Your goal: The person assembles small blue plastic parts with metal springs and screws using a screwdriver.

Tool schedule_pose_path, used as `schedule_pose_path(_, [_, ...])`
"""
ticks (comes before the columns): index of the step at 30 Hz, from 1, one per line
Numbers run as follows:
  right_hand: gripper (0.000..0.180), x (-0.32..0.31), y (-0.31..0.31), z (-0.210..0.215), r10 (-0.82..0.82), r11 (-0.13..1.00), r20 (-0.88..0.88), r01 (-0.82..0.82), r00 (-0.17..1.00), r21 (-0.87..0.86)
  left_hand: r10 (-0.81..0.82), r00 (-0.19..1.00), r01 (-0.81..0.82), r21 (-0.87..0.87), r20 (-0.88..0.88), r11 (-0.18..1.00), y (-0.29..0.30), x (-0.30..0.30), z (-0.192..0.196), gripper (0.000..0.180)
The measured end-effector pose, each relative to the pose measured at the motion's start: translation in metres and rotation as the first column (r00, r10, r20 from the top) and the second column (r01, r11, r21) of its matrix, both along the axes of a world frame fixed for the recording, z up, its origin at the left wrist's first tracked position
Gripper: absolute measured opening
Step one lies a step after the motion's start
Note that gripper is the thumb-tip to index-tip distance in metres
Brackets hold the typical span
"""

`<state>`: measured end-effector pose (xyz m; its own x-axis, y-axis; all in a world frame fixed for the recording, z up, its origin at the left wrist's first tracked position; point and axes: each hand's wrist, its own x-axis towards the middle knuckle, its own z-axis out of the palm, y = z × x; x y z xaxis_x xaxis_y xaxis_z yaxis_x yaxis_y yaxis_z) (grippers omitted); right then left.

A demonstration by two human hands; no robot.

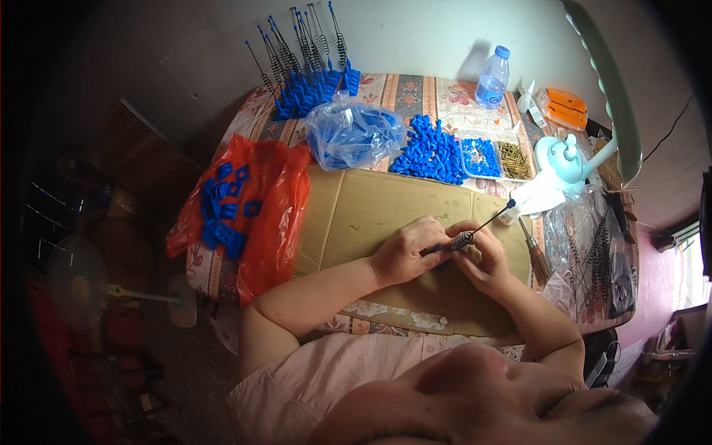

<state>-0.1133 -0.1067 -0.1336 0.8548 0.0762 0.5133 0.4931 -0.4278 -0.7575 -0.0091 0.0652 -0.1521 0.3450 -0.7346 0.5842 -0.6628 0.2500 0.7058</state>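
Both hands meet over a flattened cardboard sheet (pixel 371 215) on the table. My left hand (pixel 404 251) grips the blue base of a thin black rod with a metal coil spring (pixel 475 230). My right hand (pixel 482 256) pinches the same piece at the spring. The rod points up and to the right and ends in a small blue tip. Whatever lies under the palms is hidden.
An orange plastic bag (pixel 274 193) with blue parts lies at left. Behind are finished rods standing in blue bases (pixel 308 70), a clear bag of blue parts (pixel 352 133), a blue parts pile (pixel 430 152), trays, a water bottle (pixel 492 76), a green lamp (pixel 567 156) and a wooden-handled tool (pixel 535 252).
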Motion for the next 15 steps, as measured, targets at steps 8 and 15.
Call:
schedule_pose_path(8, [0.025, -0.0008, -0.0008, -0.0005, 0.000, 1.000, 0.000, 0.000, 1.000, -0.007, 0.003, 1.000, -0.003, -0.007, 0.006, 1.000, -0.0014, -0.0002, -0.0010, 0.015])
schedule_pose_path(15, [0.025, -0.0006, 0.0006, 0.0002, 0.000, 1.000, -0.008, 0.000, 1.000, -0.005, -0.001, 1.000, 0.001, -0.005, 0.000, 1.000, -0.0001, 0.0000, -0.0004, 0.016])
